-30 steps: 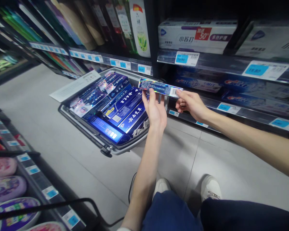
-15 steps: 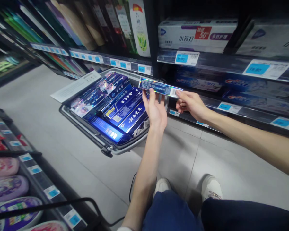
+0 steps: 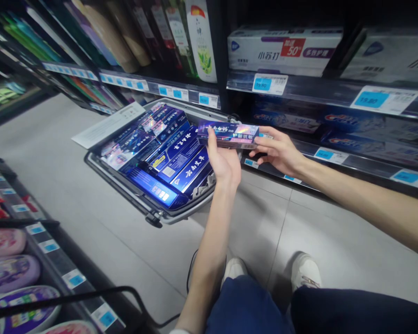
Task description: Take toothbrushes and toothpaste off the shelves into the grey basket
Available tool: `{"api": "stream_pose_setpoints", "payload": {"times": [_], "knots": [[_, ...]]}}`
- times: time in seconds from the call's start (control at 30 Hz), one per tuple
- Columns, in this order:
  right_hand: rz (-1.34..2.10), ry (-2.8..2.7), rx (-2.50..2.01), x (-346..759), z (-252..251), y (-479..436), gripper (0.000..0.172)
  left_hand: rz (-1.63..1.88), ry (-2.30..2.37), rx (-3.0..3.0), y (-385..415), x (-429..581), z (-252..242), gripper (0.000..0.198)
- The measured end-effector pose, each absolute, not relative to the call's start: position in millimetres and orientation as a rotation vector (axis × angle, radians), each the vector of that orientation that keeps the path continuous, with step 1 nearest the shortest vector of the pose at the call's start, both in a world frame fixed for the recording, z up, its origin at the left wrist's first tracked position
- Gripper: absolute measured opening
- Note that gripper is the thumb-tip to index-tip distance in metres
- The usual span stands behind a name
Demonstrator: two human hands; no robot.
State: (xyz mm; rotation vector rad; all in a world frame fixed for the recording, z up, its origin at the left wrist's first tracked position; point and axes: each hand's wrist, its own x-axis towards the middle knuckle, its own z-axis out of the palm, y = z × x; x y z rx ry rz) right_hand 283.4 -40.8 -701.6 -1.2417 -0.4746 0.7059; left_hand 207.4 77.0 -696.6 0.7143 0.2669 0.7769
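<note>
A purple-blue toothpaste box (image 3: 228,133) with shiny print is held level over the right edge of a grey shopping basket (image 3: 181,214). My left hand (image 3: 225,160) is closed on it from below, thumb on the near side and the other fingers partly hidden. At the box's right end, my right hand (image 3: 277,148) grips the corner between thumb and fingers. Inside the basket lie several dark blue toothpaste boxes (image 3: 183,153), packed side by side. A white card (image 3: 107,124) rests across the basket's far left rim.
Shelves on the right carry white toothpaste cartons (image 3: 285,51) and blue Crest boxes (image 3: 369,134) below. Shampoo bottles (image 3: 202,41) stand on the shelf beyond the basket. To the left, a low shelf holds purple and pink bottles (image 3: 12,271). A black cord or bar (image 3: 101,292) crosses the lower left.
The toothpaste box has been turned in my hands: its text-covered side with the barcode has given way to the purple printed front. The basket stays where it was.
</note>
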Motion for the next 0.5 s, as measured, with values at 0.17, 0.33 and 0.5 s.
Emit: {"api": "stream_pose_setpoints", "payload": {"times": [0.17,0.33,0.5], "knots": [[0.454,-0.6,-1.307,282.7,-708.6,-37.2,0.071,0.803,0.342,0.737,75.6,206.7,-693.3,0.04],[0.287,-0.636,-1.39,291.2,-717.0,-32.1,0.045,0.854,0.388,0.684,78.6,209.0,-697.5,0.033],[0.354,-0.648,-1.492,294.7,-722.3,-30.8,0.046,0.894,0.393,0.714,78.7,210.5,-702.0,0.04]]}}
